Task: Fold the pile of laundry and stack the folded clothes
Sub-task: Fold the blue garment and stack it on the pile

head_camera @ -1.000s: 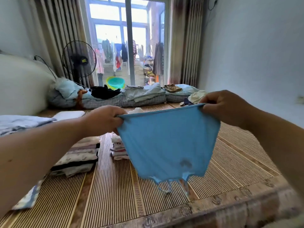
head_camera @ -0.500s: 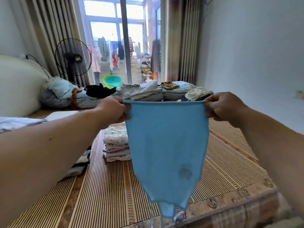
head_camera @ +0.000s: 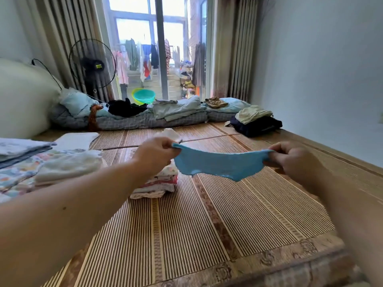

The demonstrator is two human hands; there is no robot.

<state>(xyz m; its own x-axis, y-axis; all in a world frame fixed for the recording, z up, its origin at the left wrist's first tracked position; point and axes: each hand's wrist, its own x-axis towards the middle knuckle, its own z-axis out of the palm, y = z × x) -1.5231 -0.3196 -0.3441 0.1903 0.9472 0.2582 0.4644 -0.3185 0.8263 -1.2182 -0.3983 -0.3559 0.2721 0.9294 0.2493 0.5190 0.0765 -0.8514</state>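
**Striped mat [head_camera: 228,214] on the bed platform: blue garment [head_camera: 219,164] now a short band between two hands**

Both hands pinch the blue garment by its top corners. The left hand [head_camera: 154,155] has fingers and thumb curled round the left corner, and the right hand [head_camera: 290,160] is closed on the right corner. The cloth sags between them in the air above the middle of the mat, touching nothing else.

Half a second ago the same garment hung long from a taut top edge, its tail reaching down toward the near edge of the mat. Now only a shallow strip shows, with a ragged lower edge. The hands are lower in the view and farther out over the mat, and the top edge dips instead of running straight.

Counted outward from the grip:
- One small folded stack [head_camera: 159,183] lies on the mat, just behind and below the left hand, partly hidden by it.
- At least two more folded stacks [head_camera: 68,164] lie along the left edge of the mat, cut off by the forearm, so their full number cannot be told.
- One flat white piece [head_camera: 76,139] lies beyond them.
- One heap of dark and beige clothes [head_camera: 256,123] sits near the far right corner.
- One row of rolled bedding [head_camera: 145,119] runs along the far edge, with loose clothes on top.

Behind the bedding stand one fan [head_camera: 92,63] and one green basin [head_camera: 144,95], the basin by the glass door.
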